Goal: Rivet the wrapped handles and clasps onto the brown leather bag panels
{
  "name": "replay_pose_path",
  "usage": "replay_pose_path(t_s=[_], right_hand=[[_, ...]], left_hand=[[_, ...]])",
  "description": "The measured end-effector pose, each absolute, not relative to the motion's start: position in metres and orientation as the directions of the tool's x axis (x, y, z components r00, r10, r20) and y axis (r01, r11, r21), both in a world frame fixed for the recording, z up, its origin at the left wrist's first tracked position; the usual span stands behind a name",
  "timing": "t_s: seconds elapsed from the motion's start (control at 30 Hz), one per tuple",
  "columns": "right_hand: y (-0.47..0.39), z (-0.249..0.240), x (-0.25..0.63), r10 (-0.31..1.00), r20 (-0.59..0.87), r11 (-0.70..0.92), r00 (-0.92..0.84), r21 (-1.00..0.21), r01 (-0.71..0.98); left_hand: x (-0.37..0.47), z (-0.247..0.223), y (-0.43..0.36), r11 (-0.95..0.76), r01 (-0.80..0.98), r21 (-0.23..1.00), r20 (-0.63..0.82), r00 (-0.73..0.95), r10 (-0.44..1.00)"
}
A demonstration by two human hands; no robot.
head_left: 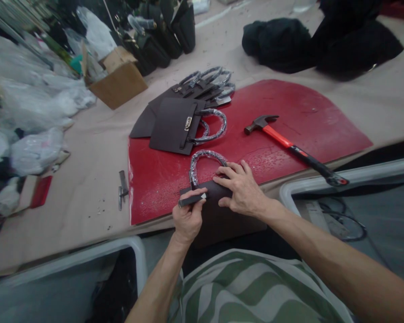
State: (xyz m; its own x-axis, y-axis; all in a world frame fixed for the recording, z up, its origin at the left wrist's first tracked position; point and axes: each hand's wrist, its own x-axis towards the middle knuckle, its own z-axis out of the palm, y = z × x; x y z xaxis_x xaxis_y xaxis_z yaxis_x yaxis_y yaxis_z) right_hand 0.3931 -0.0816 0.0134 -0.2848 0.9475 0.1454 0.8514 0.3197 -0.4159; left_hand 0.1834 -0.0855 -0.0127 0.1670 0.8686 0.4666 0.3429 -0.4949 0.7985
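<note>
At the front edge of the red board, a dark bag panel lies partly over the edge, its arched handle wrapped in clear plastic. My left hand is closed on a short dark strap with a pale, shiny end, held over the panel. Fingers spread, my right hand rests on the panel beside the handle. Just beyond them lies another dark bag panel with a metal clasp and a wrapped handle. What is under my right palm is hidden.
A claw hammer lies on the red board to the right. More handled panels are stacked behind. A cardboard box, plastic bags and small metal tools are left. Grey bins flank me below the table.
</note>
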Motion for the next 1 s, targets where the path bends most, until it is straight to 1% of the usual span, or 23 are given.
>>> replay_pose_path(t_s=[0.2, 0.33, 0.47, 0.8, 1.0], right_hand=[[-0.082, 0.013, 0.394, 0.949, 0.148, 0.316, -0.28, -0.443, 0.839], [-0.082, 0.013, 0.394, 0.949, 0.148, 0.317, -0.28, -0.442, 0.839], [-0.082, 0.012, 0.393, 0.947, 0.164, 0.319, -0.275, -0.431, 0.844], [-0.082, 0.013, 0.393, 0.949, 0.165, 0.315, -0.269, -0.447, 0.837], [-0.083, 0.013, 0.393, 0.95, 0.167, 0.311, -0.263, -0.453, 0.836]], left_hand=[[0.19, -0.014, -0.083, -0.609, 0.332, 0.72, 0.57, 0.219, 0.792], [0.191, -0.017, -0.081, -0.639, 0.355, 0.683, 0.585, 0.258, 0.769], [0.191, -0.02, -0.082, -0.652, 0.369, 0.663, 0.611, 0.237, 0.756], [0.193, -0.02, -0.083, -0.642, 0.432, 0.634, 0.599, 0.25, 0.76], [0.197, -0.013, -0.081, -0.652, 0.477, 0.59, 0.605, 0.273, 0.748]])
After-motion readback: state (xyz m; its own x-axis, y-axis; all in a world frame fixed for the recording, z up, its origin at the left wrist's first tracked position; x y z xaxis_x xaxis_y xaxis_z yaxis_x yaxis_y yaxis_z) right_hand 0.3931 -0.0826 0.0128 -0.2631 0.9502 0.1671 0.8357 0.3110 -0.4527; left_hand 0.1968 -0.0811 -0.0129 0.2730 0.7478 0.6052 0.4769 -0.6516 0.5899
